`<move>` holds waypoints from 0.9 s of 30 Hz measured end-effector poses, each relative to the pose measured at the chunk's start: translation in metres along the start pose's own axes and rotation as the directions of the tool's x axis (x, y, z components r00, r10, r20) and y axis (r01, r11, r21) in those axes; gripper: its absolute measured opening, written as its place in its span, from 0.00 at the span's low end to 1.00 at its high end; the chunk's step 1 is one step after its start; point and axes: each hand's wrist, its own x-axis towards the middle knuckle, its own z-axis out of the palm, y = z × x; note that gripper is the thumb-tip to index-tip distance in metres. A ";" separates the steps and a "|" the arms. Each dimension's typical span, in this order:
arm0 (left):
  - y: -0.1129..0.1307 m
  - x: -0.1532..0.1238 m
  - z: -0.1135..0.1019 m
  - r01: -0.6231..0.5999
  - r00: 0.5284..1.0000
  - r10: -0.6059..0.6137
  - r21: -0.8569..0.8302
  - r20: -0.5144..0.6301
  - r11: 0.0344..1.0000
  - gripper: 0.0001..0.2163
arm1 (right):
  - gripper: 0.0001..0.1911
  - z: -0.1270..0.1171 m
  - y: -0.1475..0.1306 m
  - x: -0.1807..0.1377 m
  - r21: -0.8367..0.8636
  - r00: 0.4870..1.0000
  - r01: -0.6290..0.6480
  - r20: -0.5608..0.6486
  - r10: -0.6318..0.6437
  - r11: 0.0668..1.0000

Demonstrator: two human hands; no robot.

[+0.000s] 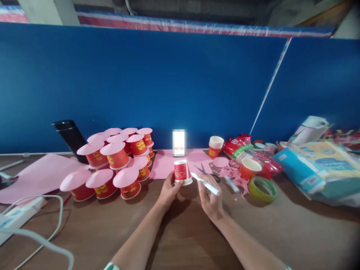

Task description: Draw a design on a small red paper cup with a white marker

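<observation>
My left hand (169, 191) is closed round a red paper cup (180, 171), which stands upside down in the grip with its wider white rim low. In my right hand (211, 200) is a white pen-shaped tube (207, 183), its tip pointing at the cup's right side. Whether tip and cup touch, I cannot tell. Just beyond the hands lie stacked pink paper sheets (163, 165), with scissors (204, 170) partly hidden behind my right hand. A pink paper disc (221, 162) lies near a stack of paper cups (216, 146).
On the left stand several upturned cups topped with pink cones (112, 153), a black flask (69, 137) and a power strip (22, 217). To the right are paper scraps (233, 172), a tape roll (263, 189), a red cup (250, 168) and a blue package (298, 168). A blue partition (168, 82) rises behind.
</observation>
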 end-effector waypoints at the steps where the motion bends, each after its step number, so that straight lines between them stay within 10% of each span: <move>1: 0.002 0.000 0.001 0.004 1.000 -0.004 -0.005 0.006 1.000 0.27 | 0.12 0.000 0.000 0.000 0.003 1.000 -0.011 0.003 0.011 1.000; 27: -0.005 0.001 -0.005 0.124 0.990 -0.104 -0.237 0.096 0.963 0.23 | 0.06 0.001 -0.009 -0.003 0.092 0.998 -0.057 0.025 0.055 0.994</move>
